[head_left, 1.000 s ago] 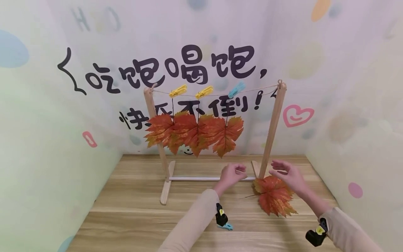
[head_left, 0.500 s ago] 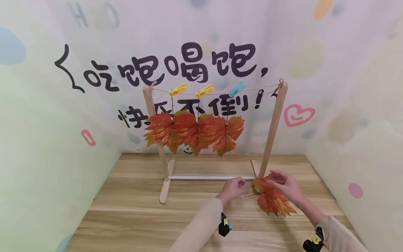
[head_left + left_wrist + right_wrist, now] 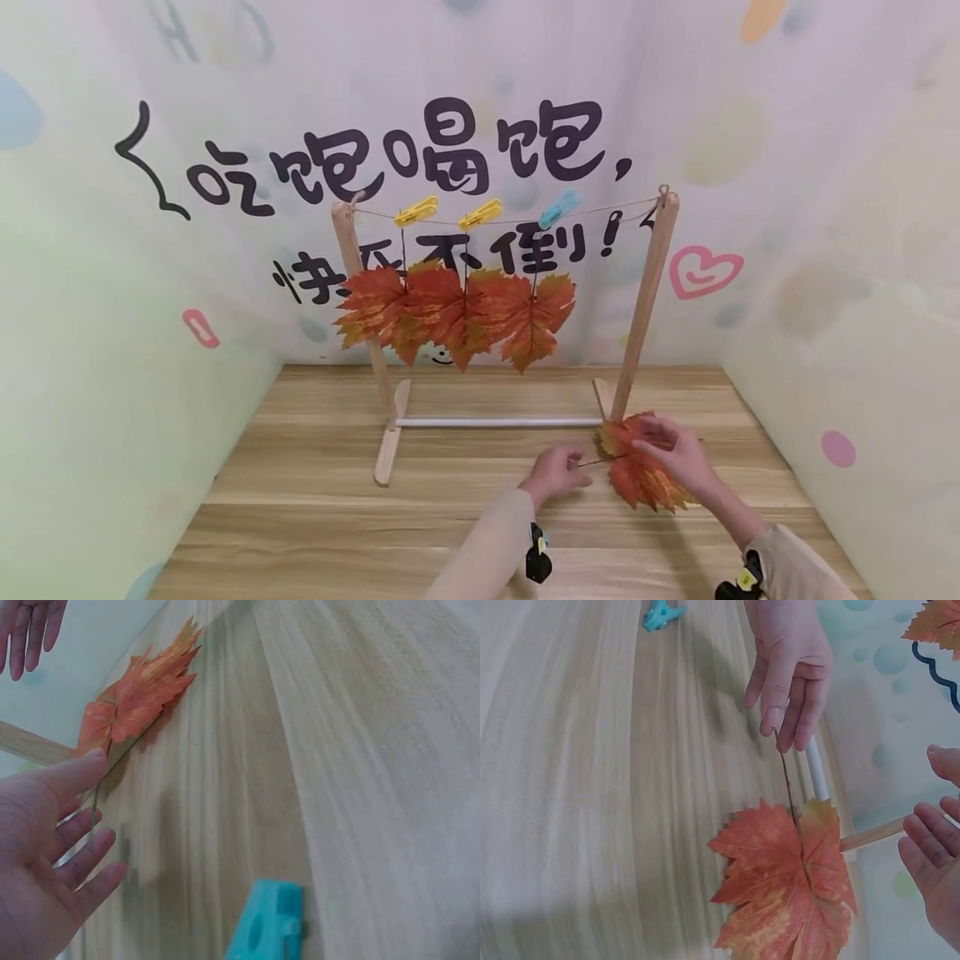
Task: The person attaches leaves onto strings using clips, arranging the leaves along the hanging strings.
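Note:
A red-orange artificial maple leaf (image 3: 645, 483) lies on the table by the rack's right foot, its thin stem (image 3: 787, 780) pointing left. My left hand (image 3: 557, 473) is at the stem's free end, with thumb and fingers apart on either side of it in the left wrist view. Over the leaf's right part hovers my right hand (image 3: 678, 454), fingers loosely extended and holding nothing. In the right wrist view this hand (image 3: 937, 862) stands off to the side of the leaf (image 3: 780, 877). A teal clothespin (image 3: 268, 922) lies on the table near my left wrist, mostly hidden in the head view.
A wooden rack with a right post (image 3: 645, 308), a left post (image 3: 360, 275) and a white bottom rod (image 3: 495, 422) stands behind my hands. From its string hang three similar leaves (image 3: 525, 321), held by two yellow clothespins (image 3: 480, 215) and a blue one (image 3: 559, 208).
My left hand has come down and nearer, from the bottom rod to the stem's end. My right hand has lowered toward the leaf. The head view has shifted slightly.

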Available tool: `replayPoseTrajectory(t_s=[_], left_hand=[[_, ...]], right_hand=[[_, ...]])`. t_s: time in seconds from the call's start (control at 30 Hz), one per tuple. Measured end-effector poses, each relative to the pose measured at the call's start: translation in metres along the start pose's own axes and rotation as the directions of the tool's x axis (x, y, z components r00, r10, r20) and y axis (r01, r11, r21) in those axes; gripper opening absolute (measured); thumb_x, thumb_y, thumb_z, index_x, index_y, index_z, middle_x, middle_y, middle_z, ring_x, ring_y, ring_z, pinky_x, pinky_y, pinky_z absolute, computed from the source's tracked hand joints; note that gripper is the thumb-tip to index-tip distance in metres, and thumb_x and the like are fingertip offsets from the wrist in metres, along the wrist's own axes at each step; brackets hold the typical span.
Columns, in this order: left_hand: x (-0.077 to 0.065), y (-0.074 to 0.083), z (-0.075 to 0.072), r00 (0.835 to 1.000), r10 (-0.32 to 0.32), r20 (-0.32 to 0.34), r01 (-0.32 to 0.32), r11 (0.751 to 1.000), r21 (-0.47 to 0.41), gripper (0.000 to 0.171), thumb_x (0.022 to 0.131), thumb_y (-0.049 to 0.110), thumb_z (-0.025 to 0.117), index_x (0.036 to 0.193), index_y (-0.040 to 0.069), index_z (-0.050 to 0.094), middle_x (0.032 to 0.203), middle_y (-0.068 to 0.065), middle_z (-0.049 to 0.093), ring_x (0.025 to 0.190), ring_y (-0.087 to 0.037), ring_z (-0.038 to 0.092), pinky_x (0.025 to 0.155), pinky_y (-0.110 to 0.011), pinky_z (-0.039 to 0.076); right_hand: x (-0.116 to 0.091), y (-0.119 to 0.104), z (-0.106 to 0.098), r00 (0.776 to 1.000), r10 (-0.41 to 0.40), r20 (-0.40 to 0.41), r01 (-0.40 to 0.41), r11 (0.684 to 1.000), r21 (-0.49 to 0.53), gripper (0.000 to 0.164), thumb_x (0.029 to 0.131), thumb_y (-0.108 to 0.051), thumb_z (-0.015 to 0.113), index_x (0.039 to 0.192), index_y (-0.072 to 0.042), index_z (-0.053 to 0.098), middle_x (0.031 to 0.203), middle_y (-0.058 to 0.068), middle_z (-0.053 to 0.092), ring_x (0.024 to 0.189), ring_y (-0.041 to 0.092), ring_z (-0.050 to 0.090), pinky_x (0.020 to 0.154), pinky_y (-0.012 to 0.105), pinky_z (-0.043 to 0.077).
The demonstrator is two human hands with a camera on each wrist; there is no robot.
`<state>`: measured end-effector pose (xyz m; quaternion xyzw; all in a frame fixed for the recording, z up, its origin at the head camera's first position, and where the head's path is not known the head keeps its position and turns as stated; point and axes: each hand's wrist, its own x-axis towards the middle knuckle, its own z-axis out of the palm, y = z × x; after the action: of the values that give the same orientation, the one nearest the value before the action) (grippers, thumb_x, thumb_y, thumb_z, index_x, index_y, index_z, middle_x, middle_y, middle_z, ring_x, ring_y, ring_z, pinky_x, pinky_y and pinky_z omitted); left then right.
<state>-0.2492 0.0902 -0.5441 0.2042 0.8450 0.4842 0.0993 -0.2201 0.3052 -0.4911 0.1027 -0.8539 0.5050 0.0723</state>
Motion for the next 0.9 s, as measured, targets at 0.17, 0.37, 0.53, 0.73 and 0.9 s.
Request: replayPoseTrajectory(t_s=[0.17, 0.37, 0.53, 0.73, 0.9], left_hand=[[0.0, -0.008, 0.006, 0.994, 0.072, -0.083, -0.076, 0.996, -0.039, 0.03, 0.076, 0.001, 0.069, 0.102, -0.01, 0.062, 0.093, -0.017, 0.066, 0.082, -0.024, 0.065, 0.069, -0.017, 0.049], [-0.001, -0.013, 0.012, 0.986, 0.064, -0.155, -0.074, 0.995, -0.06, 0.019, 0.075, -0.001, 0.07, 0.093, -0.008, 0.066, 0.082, -0.013, 0.068, 0.073, -0.014, 0.064, 0.064, -0.013, 0.048], [-0.006, -0.01, 0.017, 0.984, 0.013, -0.179, -0.019, 0.999, -0.033, 0.009, 0.077, 0.003, 0.069, 0.086, 0.0, 0.069, 0.075, -0.003, 0.067, 0.067, -0.006, 0.06, 0.062, -0.015, 0.047], [-0.01, -0.008, 0.021, 0.973, -0.034, -0.228, 0.027, 0.999, -0.032, 0.004, 0.075, 0.004, 0.069, 0.078, 0.006, 0.071, 0.07, 0.004, 0.065, 0.062, 0.0, 0.055, 0.059, -0.016, 0.045], [-0.01, -0.009, 0.022, 0.968, -0.012, -0.25, -0.001, 0.999, -0.051, 0.004, 0.076, 0.003, 0.068, 0.076, 0.007, 0.07, 0.07, 0.003, 0.065, 0.062, 0.001, 0.053, 0.059, -0.014, 0.045]], right_hand=[[-0.002, 0.002, 0.002, 1.0, 0.024, -0.003, -0.024, 1.0, 0.013, 0.038, 0.083, -0.012, 0.065, 0.115, 0.007, 0.055, 0.106, 0.027, 0.059, 0.088, 0.003, 0.058, 0.074, 0.017, 0.048], [-0.003, 0.003, 0.003, 1.0, 0.028, -0.007, -0.028, 1.0, 0.008, 0.039, 0.083, -0.012, 0.065, 0.115, 0.009, 0.054, 0.105, 0.027, 0.059, 0.087, 0.001, 0.058, 0.073, 0.016, 0.048], [-0.005, 0.002, 0.004, 0.999, 0.037, -0.004, -0.036, 0.999, 0.01, 0.04, 0.084, -0.012, 0.065, 0.115, 0.01, 0.053, 0.104, 0.028, 0.059, 0.086, 0.001, 0.059, 0.073, 0.016, 0.049], [-0.008, 0.003, 0.004, 0.998, 0.063, 0.003, -0.063, 0.998, 0.024, 0.042, 0.085, -0.013, 0.064, 0.117, 0.011, 0.052, 0.106, 0.027, 0.059, 0.087, 0.001, 0.058, 0.074, 0.016, 0.048], [-0.008, 0.006, 0.004, 0.998, 0.058, -0.009, -0.058, 0.998, 0.026, 0.041, 0.084, -0.012, 0.064, 0.116, 0.011, 0.053, 0.104, 0.027, 0.06, 0.087, 0.001, 0.058, 0.075, 0.015, 0.048]])
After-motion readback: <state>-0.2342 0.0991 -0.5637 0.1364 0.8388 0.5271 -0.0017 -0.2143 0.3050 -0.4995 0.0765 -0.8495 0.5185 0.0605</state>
